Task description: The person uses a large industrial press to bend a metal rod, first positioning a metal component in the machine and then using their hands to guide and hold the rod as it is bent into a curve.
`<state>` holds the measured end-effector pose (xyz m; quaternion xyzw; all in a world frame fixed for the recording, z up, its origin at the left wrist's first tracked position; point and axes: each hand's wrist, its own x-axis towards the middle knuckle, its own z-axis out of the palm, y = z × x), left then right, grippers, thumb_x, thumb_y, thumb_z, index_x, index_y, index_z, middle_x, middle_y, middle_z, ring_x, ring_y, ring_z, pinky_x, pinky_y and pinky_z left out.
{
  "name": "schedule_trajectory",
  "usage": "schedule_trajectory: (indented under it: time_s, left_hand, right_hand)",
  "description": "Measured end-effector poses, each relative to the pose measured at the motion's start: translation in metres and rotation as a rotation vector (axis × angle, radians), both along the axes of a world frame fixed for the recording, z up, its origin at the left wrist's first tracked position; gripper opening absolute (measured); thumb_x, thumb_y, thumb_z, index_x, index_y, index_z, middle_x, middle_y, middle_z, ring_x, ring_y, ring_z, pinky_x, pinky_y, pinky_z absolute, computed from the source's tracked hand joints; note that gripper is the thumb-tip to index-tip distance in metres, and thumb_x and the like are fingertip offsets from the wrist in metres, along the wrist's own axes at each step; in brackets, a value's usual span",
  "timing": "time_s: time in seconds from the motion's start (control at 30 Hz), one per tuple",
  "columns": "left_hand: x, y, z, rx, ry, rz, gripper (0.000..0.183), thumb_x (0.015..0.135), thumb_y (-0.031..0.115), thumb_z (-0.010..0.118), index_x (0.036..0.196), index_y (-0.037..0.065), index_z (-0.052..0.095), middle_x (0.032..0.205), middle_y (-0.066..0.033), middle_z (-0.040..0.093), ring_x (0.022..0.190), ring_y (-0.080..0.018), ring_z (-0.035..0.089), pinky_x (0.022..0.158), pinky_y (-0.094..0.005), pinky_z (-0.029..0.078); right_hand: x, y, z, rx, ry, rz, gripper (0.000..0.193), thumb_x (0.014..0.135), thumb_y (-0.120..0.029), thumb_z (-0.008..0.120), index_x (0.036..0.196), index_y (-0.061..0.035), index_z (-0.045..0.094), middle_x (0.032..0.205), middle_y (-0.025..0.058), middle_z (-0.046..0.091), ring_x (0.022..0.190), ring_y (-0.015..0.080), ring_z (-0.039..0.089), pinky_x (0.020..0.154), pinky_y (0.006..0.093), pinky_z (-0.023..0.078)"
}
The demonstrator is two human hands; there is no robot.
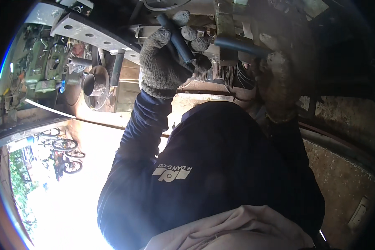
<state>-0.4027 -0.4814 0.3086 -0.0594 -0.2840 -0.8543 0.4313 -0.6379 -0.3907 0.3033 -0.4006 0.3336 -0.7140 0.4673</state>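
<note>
My left hand (160, 64), in a grey knitted glove, curls its fingers round a short dark cylindrical bar (180, 43). That bar slants from upper left to lower right across the palm. To its right, my right hand (279, 81), in a similar soiled glove, grips a second dark bar (239, 46) by its right end. The free end of this one points left, toward my left hand, and the two bars are apart. Shadow hides part of the right hand's fingers.
A flat steel bar with holes (87, 35) runs past my left hand. Beyond it stand green machinery (41, 62) and a round metal flange with a pipe mouth (96, 85). Thin metal rods (229, 75) lie bundled below the hands. Several bicycles (64, 144) stand outside, lower left.
</note>
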Motion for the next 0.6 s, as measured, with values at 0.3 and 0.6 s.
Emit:
schedule_trajectory:
  time_s: [0.3, 0.6]
  left_hand:
    - [-0.002, 0.017, -0.026, 0.149, -0.056, 0.234, 0.042, 0.102, 0.028, 0.054, 0.137, 0.005, 0.051, 0.127, -0.0102, 0.063, 0.114, -0.0288, 0.066, 0.088, -0.0560, 0.059]
    - [0.015, 0.033, -0.039, 0.194, -0.297, 0.490, 0.042, 0.094, 0.023, 0.068, 0.130, 0.004, 0.056, 0.109, -0.0096, 0.065, 0.100, -0.0230, 0.069, 0.079, -0.0429, 0.063]
  right_hand:
    - [0.033, -0.005, 0.001, 0.078, 0.080, 0.203, 0.029, 0.101, -0.021, 0.062, 0.124, -0.0045, 0.061, 0.105, 0.0123, 0.066, 0.091, 0.0209, 0.069, 0.074, 0.0354, 0.060]
    - [0.050, -0.015, 0.002, 0.345, 0.033, 0.448, 0.023, 0.102, -0.024, 0.059, 0.108, -0.0027, 0.064, 0.090, 0.0105, 0.067, 0.083, 0.0224, 0.067, 0.071, 0.0374, 0.055]
